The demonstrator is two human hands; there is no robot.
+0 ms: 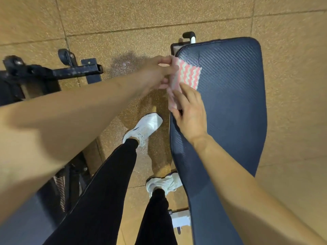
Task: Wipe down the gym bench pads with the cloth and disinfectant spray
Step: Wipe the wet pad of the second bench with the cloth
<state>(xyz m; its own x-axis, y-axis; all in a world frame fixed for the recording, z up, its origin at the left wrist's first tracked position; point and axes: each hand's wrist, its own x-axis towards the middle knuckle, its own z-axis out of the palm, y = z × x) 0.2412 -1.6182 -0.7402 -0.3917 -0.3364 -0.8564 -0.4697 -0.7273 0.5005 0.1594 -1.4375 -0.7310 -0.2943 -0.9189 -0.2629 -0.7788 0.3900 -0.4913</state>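
Two black-clad legs fill the near edge at 6 o'clock, ending in white trainers: one shoe (165, 184) half tucked under the bench, the other shoe (144, 128) stepped ahead on the speckled tan floor (123, 18). Beside them, from 5 o'clock up toward 1 o'clock, runs the dark blue bench pad (230, 106) with its woven texture. At 8 o'clock stands black machine framing with a coil spring (60, 193). Past the shoes, the right hand (188, 112) lies on the pad's left edge, its fingers pressing down the near end of the cloth (187, 75). That pink-and-white striped cloth is draped over the pad's edge near its far left corner, just past centre toward 12 o'clock. The left hand (157, 73), reaching in from 9 o'clock, has its fingers closed in a pinch on the cloth's far edge. Farther out, at 10 o'clock, a black steel frame (53, 71) rests on the floor, and a dark wet-looking patch (123, 64) marks the tiles between it and the bench.
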